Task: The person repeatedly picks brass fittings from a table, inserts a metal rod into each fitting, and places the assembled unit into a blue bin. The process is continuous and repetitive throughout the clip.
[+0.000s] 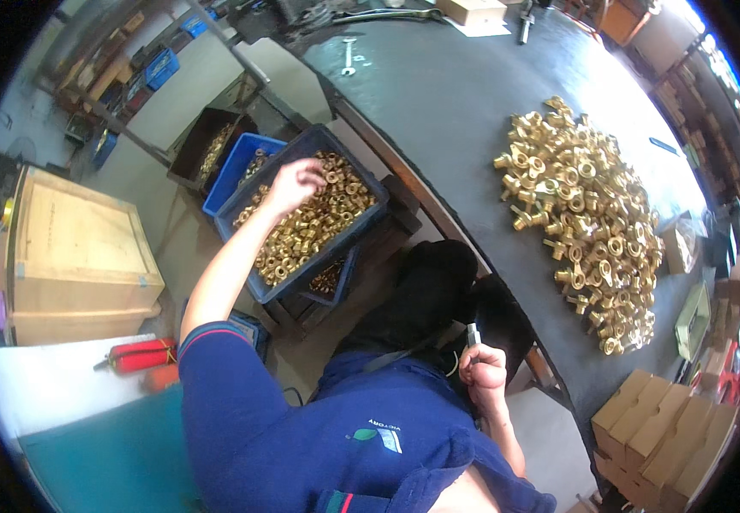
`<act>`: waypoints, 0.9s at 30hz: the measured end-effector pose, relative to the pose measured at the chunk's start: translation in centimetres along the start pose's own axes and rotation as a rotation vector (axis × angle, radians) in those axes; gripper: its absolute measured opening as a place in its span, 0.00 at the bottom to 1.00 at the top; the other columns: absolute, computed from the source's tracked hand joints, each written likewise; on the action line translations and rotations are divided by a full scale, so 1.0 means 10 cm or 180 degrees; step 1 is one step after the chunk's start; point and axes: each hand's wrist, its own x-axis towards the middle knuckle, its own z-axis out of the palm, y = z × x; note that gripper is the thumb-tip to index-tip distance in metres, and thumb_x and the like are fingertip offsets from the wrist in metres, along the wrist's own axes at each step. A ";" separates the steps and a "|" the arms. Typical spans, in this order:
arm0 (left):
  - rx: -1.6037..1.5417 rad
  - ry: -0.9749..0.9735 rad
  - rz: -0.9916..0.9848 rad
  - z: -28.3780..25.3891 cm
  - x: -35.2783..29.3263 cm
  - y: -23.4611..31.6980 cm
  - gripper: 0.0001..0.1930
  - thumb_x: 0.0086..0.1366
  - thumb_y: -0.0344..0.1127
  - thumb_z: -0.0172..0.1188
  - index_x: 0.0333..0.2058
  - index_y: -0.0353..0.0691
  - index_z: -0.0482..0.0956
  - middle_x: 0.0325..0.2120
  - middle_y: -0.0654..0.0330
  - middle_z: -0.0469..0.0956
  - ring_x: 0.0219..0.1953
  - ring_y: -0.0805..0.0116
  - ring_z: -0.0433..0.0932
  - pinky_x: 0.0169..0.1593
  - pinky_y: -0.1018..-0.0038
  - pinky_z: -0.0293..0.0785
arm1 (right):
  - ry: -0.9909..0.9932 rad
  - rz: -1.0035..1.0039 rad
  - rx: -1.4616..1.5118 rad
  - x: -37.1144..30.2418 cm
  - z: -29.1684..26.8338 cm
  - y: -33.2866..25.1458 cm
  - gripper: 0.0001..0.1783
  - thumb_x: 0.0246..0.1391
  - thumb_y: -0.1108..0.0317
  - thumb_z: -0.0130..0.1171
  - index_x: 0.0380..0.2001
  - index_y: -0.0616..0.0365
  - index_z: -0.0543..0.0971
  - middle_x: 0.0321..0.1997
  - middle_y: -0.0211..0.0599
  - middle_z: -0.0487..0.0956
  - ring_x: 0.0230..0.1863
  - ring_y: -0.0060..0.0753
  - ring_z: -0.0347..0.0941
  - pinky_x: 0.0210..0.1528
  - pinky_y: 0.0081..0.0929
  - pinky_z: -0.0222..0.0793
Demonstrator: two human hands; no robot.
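Observation:
My left hand (pixel 295 185) reaches over a dark plastic bin (pixel 368 210) filled with brass fittings (pixel 308 235). Its fingers are loosely curled and apart, just above the pieces at the bin's far side, and I see nothing held in them. By my lap on the right, my right hand (pixel 484 369) is closed around a small silver-grey piece (pixel 473 335) whose end sticks up past the fingers; its exact kind is too small to tell. On the dark table (pixel 438 111) to the right lies a big heap of brass fittings with ring-shaped ends (pixel 588 214).
A blue bin (pixel 237 171) and a brown box (pixel 189 154) with small parts stand behind the dark bin. An open-ended wrench (pixel 349 56) lies on the table. Cardboard boxes (pixel 657 427) are stacked at the near right, and a wooden crate (pixel 79 248) stands at left.

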 end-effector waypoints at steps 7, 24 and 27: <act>0.2483 0.0094 -0.1441 -0.17 -0.83 -0.77 0.17 0.53 0.39 0.57 0.42 0.39 0.76 0.35 0.49 0.77 0.40 0.55 0.76 0.45 0.64 0.71 | 0.0022 0.0184 -0.0264 0.08 0.09 0.01 0.08 0.28 0.82 0.44 0.16 0.65 0.73 0.15 0.31 0.69 0.13 0.17 0.57 0.15 0.15 0.49; 0.3879 -0.1491 -0.1694 -0.12 -0.61 -0.93 0.15 0.42 0.34 0.56 0.31 0.34 0.79 0.33 0.51 0.78 0.38 0.56 0.78 0.40 0.65 0.74 | 0.0118 0.0381 -0.0285 -0.01 0.16 0.07 0.08 0.28 0.82 0.43 0.16 0.65 0.72 0.13 0.31 0.67 0.11 0.17 0.55 0.14 0.15 0.47; 0.3733 -0.1380 -0.1939 -0.11 -0.58 -0.90 0.15 0.42 0.34 0.56 0.31 0.33 0.79 0.34 0.51 0.78 0.38 0.56 0.78 0.40 0.66 0.74 | 0.0039 0.0310 -0.0300 0.01 0.20 0.04 0.07 0.29 0.81 0.44 0.16 0.65 0.72 0.14 0.31 0.67 0.11 0.17 0.54 0.14 0.16 0.47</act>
